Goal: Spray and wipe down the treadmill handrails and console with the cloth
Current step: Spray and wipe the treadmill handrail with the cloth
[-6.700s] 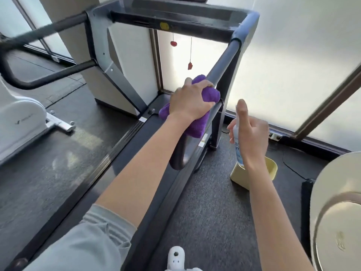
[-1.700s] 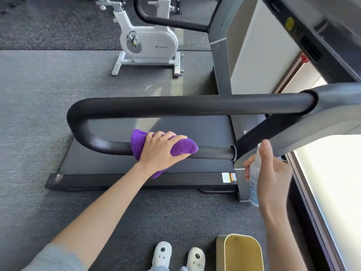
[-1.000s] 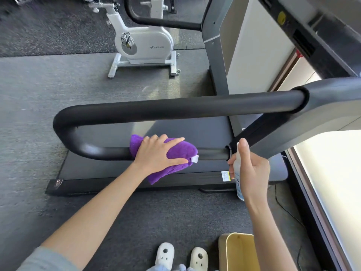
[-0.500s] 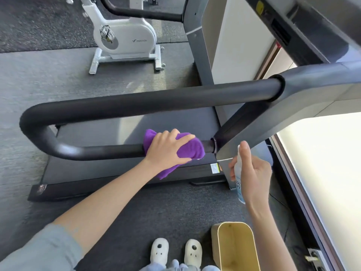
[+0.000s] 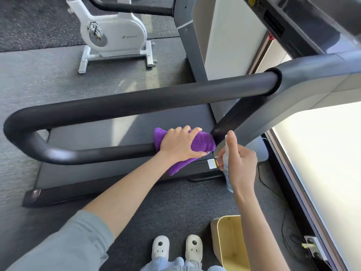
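The left hand (image 5: 180, 143) has its fingers (image 5: 192, 131) wrapped over the cloth (image 5: 203, 142) at the lower rail's (image 5: 97, 153) upright end, bare rail running leftward; the right hand (image 5: 241, 165) grips the bottle (image 5: 226, 171).

There is only one view, from the camera on my head. It looks forward and steeply down over my arms, close above my left hand (image 5: 180, 143) and right hand (image 5: 241, 166). Below my fingers, at the lower edge, my shoes (image 5: 176, 246) show.
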{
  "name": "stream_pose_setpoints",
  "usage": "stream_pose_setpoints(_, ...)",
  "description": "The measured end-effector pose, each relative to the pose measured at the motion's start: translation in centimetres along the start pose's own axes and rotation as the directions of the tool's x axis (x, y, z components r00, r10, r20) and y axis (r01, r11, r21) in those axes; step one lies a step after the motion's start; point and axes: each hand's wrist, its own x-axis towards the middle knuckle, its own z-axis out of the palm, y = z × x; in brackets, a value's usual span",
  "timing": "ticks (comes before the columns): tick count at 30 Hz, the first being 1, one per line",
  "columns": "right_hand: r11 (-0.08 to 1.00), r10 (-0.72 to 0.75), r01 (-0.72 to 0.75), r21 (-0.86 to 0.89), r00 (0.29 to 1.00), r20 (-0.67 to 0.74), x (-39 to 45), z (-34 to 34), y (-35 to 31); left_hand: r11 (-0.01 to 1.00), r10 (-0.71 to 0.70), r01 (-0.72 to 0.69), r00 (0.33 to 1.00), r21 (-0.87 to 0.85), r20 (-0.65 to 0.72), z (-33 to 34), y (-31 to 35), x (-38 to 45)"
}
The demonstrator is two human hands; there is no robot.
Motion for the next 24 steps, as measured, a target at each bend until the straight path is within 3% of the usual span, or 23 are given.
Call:
stream_pose_setpoints(6, 0.999, -0.022, 0.022, -0.043, 1.0, 0.001, 0.0, 0.1, -0.6, 1.0, 0.013, -0.013, 1.0, -0.009, -0.001, 0.2, 0.1, -0.5)
stream_pose_setpoints(13, 0.999, -0.044, 0.045, -0.027, 0.998, 0.039, -1.1, 0.9, -0.7, 0.994, -0.095, 0.1, 0.989, 0.041, -0.114, -1.4, -10.9, -10.2)
stream_pose_setpoints(17, 0.999, -0.052, 0.052, -0.009, 0.997, 0.052, -1.8, 1.4, -0.2, 0.979, -0.182, 0.187, 0.981, 0.079, -0.065, -2.7, -16.0, -13.4)
stream_pose_setpoints(24, 0.999, -0.039, 0.039, 0.004, 0.998, 0.048, -2.5, 1.3, 0.7, 0.994, -0.09, 0.096, 0.99, 0.052, -0.111, -1.4, -11.5, -9.4)
